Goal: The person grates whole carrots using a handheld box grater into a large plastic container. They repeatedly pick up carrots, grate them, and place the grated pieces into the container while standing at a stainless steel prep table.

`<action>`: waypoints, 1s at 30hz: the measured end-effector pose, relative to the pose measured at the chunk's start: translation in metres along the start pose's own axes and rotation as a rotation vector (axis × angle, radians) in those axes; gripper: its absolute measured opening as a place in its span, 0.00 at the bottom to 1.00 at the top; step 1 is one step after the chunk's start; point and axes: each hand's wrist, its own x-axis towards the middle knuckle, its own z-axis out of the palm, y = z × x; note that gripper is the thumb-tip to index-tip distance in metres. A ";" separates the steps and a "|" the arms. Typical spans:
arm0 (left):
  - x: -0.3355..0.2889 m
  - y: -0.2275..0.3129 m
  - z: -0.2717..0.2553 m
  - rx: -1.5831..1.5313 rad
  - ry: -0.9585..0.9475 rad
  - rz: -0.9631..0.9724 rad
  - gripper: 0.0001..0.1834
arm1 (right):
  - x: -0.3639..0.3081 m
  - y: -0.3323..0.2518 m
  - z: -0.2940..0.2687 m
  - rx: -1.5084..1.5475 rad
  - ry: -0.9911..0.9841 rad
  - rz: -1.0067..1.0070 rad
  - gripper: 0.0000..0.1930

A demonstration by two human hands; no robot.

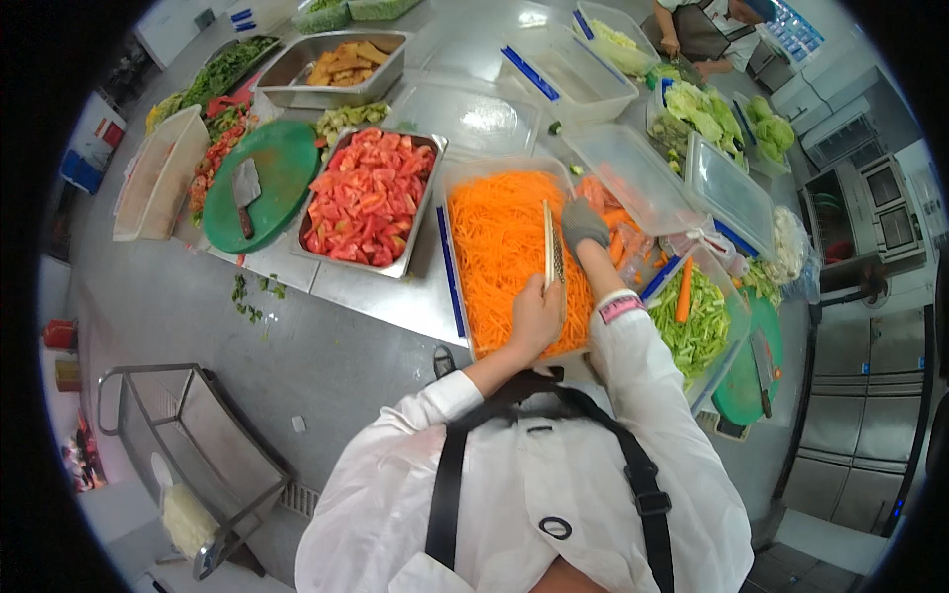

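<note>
My bare left hand (536, 316) is closed on the near end of a long, narrow grater (550, 247), which stands tilted over a clear plastic tub (458, 287). Shredded carrot (494, 232) fills that tub. Against the grater's right side is my right hand (583, 223), in a grey glove with its fingers curled; whatever it grips is hidden. Just right of the glove lie whole carrots (623, 237) in a plastic bag. One more carrot (684, 292) rests on chopped green vegetables (697, 331) in a second tub.
Left of the tub stands a steel pan of cut tomatoes (371, 193). Beyond it, a knife (244, 193) lies on a green board (282, 173). Another knife (761, 366) is on a board (736, 390) at right. Lids (633, 173) and lettuce (702, 114) sit farther back. A person (707, 40) works across the table.
</note>
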 end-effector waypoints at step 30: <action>-0.001 0.005 -0.022 -0.203 -0.043 -0.088 0.11 | -0.039 -0.008 -0.050 0.746 -0.027 -0.078 0.26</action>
